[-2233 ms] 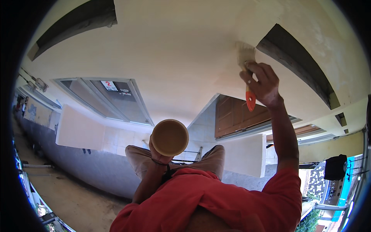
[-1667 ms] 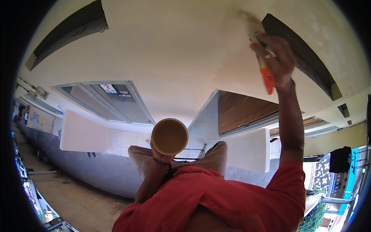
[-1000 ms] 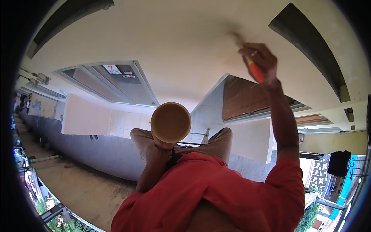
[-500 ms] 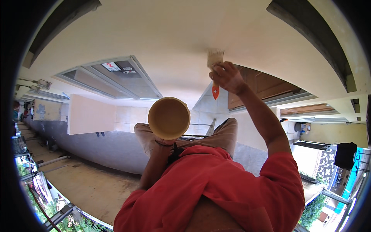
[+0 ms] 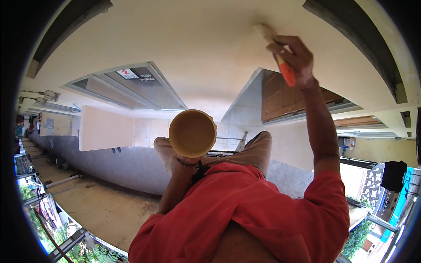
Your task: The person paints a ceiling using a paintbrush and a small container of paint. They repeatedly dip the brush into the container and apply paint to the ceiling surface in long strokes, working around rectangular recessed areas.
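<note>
My left hand (image 5: 186, 160) holds a round, yellowish container (image 5: 192, 131) upright just above my lap, its open top facing the camera. Most of those fingers are hidden under it. My right hand (image 5: 293, 57), raised at upper right, is closed around a paintbrush with an orange-tipped handle (image 5: 287, 74). The brush's pale bristles (image 5: 263, 30) are blurred against the cream wall (image 5: 184, 35), where a faint darker patch shows around them.
Dark recesses (image 5: 351, 35) curve along the wall's upper sides. Below are a framed window (image 5: 123, 92), a brown door (image 5: 280, 96) and pale partitions (image 5: 103, 127). Ladder parts (image 5: 241, 142) show beside my legs. Metal rails (image 5: 66, 245) and greenery edge the lower left and right.
From half a second ago, my right hand and brush have moved up and to the right, after coming down leftward before that. The container stays in my left hand.
</note>
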Demonstrator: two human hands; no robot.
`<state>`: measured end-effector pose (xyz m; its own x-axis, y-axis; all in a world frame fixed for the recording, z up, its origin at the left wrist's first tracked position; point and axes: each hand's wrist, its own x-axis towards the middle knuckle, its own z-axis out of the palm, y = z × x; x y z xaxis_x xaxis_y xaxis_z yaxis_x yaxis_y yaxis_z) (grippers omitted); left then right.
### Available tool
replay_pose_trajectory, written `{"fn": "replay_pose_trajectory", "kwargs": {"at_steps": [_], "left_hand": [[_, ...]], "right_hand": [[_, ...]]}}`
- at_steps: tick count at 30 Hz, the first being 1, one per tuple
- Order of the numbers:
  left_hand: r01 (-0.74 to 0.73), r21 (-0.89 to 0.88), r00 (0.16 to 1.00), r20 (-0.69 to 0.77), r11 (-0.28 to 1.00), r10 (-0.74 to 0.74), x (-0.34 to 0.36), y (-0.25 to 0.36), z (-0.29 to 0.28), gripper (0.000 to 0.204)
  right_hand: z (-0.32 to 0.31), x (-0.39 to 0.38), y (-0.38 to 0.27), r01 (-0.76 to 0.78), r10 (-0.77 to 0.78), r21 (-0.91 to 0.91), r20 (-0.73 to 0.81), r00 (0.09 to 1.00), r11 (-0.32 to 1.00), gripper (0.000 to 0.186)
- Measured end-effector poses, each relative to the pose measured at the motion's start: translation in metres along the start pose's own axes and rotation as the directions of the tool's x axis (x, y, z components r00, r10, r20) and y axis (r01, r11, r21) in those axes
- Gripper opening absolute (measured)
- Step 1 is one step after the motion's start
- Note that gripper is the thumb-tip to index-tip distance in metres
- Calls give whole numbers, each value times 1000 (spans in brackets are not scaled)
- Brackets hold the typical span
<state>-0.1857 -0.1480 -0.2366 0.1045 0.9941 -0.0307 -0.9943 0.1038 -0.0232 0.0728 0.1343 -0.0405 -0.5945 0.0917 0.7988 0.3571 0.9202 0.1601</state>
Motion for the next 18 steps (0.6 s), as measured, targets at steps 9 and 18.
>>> {"fn": "replay_pose_trajectory", "kwargs": {"at_steps": [9,18], "left_hand": [[6,9,1000,-14,1000,-6,6,-1,-14,76],[84,-17,984,156,996,-81,3,12,-8,66]], "right_hand": [[-2,-5,-34,-23,26,70,-36,999,997,31],[57,-88,-17,-191,182,101,89,979,976,29]]}}
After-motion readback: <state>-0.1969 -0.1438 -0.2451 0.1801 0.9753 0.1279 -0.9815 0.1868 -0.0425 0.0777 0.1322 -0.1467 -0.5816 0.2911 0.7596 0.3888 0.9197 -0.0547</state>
